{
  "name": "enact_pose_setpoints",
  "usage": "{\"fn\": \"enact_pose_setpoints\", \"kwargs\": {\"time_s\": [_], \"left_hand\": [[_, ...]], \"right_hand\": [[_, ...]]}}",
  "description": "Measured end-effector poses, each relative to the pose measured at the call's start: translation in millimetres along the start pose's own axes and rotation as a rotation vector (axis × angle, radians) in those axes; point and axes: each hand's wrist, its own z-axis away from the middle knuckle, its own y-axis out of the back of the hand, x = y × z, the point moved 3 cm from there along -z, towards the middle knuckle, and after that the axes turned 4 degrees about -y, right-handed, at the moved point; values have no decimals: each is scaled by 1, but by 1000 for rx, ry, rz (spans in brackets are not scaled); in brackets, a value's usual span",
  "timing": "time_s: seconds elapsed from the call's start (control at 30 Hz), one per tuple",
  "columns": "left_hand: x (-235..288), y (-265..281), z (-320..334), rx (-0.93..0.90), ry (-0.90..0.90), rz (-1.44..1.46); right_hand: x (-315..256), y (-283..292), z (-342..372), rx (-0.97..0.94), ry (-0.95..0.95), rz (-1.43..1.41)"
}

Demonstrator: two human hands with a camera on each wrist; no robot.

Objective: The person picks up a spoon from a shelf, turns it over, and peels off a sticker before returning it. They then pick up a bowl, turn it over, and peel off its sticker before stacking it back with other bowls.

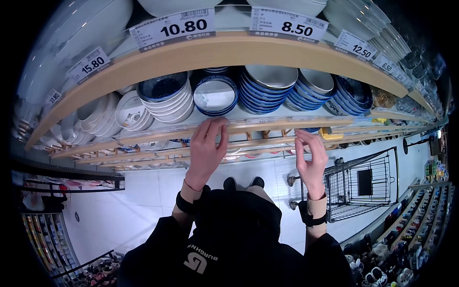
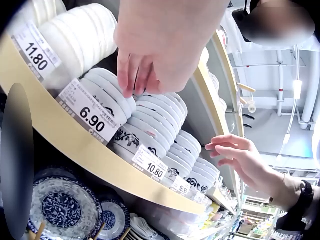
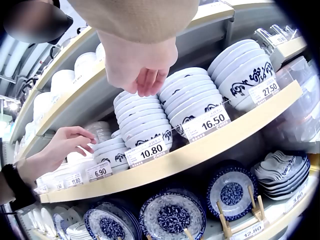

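In the head view my left hand (image 1: 206, 150) hovers at the front of a shelf of stacked bowls, its fingers loosely bent around nothing. A small blue-rimmed bowl stack (image 1: 215, 94) lies just beyond its fingertips. My right hand (image 1: 311, 160) is farther right, fingers loosely bent and likewise holding nothing. White bowls with blue outsides (image 1: 267, 88) stand between and beyond the hands. From the left wrist, the left hand (image 2: 162, 45) overlaps white patterned bowls (image 2: 145, 125). In the right wrist view, the right hand (image 3: 142, 67) appears before stacked white bowls (image 3: 142, 117) with dark scrollwork.
Price tags (image 1: 289, 25) line the upper shelf edge (image 1: 229, 50). Blue-patterned plates (image 3: 172, 217) stand on a lower shelf, some in wooden racks. A wire shopping cart (image 1: 361, 184) is parked to the right on the pale floor (image 1: 148, 201). More shelving (image 1: 416, 210) stands behind.
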Motion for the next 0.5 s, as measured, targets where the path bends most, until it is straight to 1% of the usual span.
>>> {"fn": "enact_pose_setpoints", "kwargs": {"time_s": [0.13, 0.3, 0.4, 0.5], "left_hand": [[-10, 8, -11, 12, -76, -131], [-17, 7, -32, -82, -137, -269], [-25, 2, -35, -171, -152, -342], [-28, 1, -33, -206, -242, -368]], "right_hand": [[-10, -4, -14, 48, 34, 5], [-26, -13, -12, 31, 63, -7], [-30, -19, -9, 4, 62, -27], [-29, -27, -7, -29, 68, -58]]}}
